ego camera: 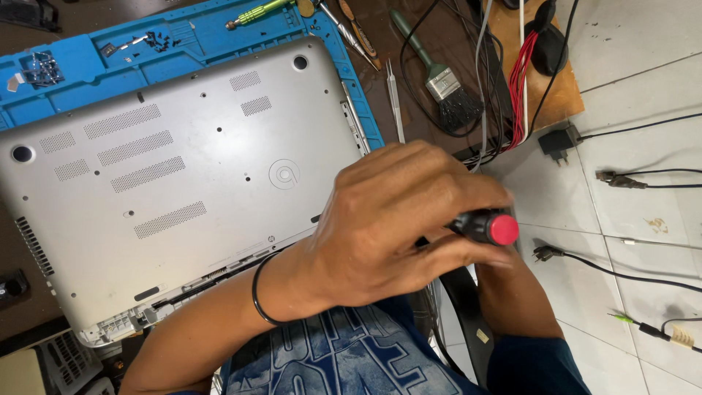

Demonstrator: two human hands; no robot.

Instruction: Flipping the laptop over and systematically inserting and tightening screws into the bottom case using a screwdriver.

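2 hands meet at the near right edge of the worktop (398,29), and we can only read 1 of them well. Our left hand (395,219) reaches across our lap with its fingers curled shut around a black-handled tool with a red cap (491,227), the cap poking out to the right of the knuckles; a thin black band sits on that wrist. Our right hand is hidden behind the left (only its forearm shows below the tool), so we cannot tell how its fingers stand. The tool hangs just off the near right corner of a silver laptop (168,183), which lies bottom-up on a blue repair mat (95,62). Small screws (155,40) lie in the mat's trays at the far side, beside a green-handled screwdriver (256,13). To the right of the mat rest tweezers (395,99) and a paintbrush (439,77), with cables trailing over the tiled floor (643,66).
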